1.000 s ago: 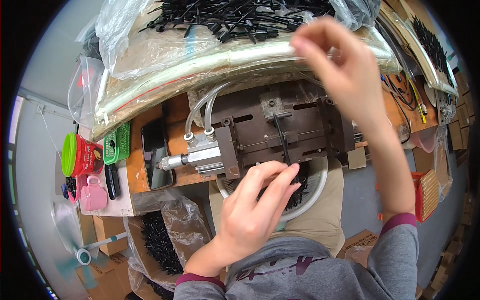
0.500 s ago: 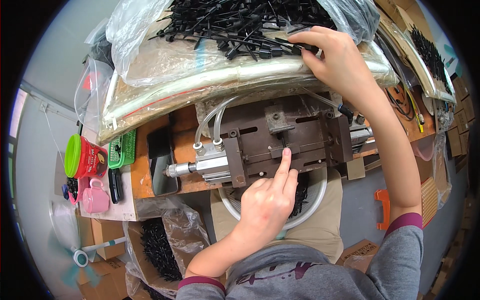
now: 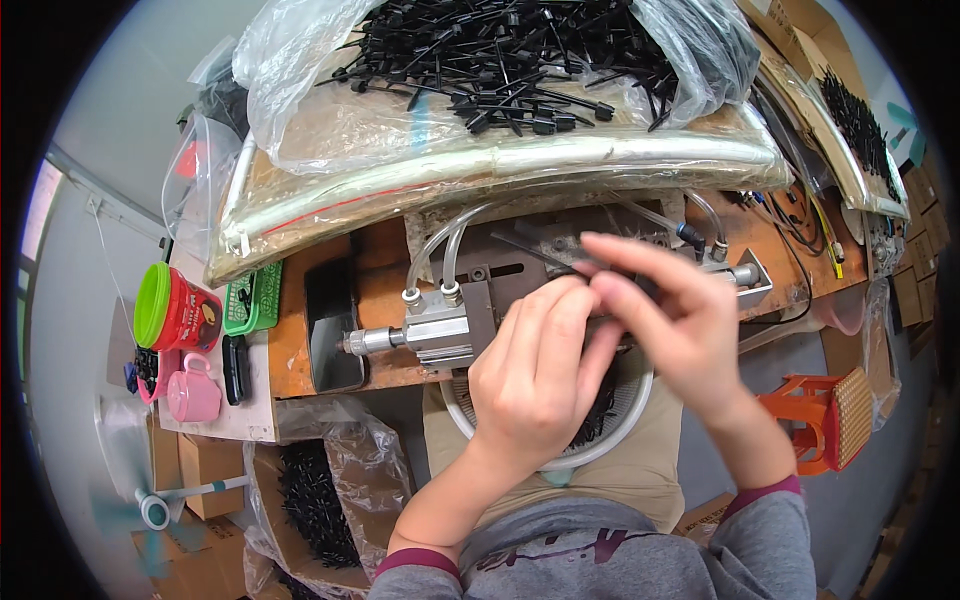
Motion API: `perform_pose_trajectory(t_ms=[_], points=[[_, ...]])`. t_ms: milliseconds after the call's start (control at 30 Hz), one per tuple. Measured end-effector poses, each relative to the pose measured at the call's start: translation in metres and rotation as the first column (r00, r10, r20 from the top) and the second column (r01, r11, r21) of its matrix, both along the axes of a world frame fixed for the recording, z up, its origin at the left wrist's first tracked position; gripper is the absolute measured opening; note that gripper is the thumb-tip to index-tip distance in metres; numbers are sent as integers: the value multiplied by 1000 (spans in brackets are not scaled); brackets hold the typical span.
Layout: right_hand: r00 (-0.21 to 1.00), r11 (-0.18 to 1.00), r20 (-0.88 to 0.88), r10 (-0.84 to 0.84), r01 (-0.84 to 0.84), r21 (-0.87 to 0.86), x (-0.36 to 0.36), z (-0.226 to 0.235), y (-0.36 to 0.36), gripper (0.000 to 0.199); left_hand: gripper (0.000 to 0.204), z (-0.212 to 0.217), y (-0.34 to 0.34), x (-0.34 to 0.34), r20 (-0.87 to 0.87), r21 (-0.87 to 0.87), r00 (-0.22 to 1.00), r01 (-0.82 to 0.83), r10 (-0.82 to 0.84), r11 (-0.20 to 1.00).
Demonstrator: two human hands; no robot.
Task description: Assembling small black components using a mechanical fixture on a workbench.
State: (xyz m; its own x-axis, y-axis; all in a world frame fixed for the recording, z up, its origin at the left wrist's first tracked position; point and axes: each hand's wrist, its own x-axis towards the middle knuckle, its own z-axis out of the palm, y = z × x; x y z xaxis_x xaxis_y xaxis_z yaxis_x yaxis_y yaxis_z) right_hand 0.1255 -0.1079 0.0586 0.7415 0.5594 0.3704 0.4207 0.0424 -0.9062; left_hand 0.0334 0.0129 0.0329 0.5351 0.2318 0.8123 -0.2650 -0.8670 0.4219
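Observation:
My two hands meet above a brown metal clamping fixture (image 3: 483, 310) and hide most of its middle. My left hand (image 3: 530, 370) is closed, its fingertips pinched together; what lies between them is hidden. Slightly blurred, my right hand (image 3: 685, 325) touches the left at the fingertips, thumb and fingers curled around a black plastic piece with a thin stem (image 3: 528, 249). The stem sticks out to the left past the fingertips. Beyond the fixture, a pile of similar black plastic pieces (image 3: 500, 60) lies on a plastic-covered tray (image 3: 370, 185).
A silver air cylinder (image 3: 438, 328) with clear hoses joins the fixture's left side. Left of it lie a phone (image 3: 333, 345), a green basket (image 3: 262, 300), a red tub (image 3: 190, 315) and a pink cup (image 3: 195, 392). A white basket (image 3: 640, 400) sits at my lap; an orange stool (image 3: 810, 430) stands right.
My right hand has come back from the pile to the fixture, bringing a black plastic piece. My left hand's pointing index finger has curled in, and both hands now meet.

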Motion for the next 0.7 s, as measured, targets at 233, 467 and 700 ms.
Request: perform_pose_trajectory(t_ms=[233,467,700], points=[[997,983,75,25,-11,-184,-23,-14,-24,33,30,-6,-7,-24,-138,-286,975,129,-174,949],[960,969,130,246,-242,-48,-20,-25,-20,36,31,4,1,-28,-82,-390,941,273,-329,879],[893,901,-142,428,-433,-8,-28,-26,-34,42,37,-8,9,-38,-79,-647,864,335,-498,684]])
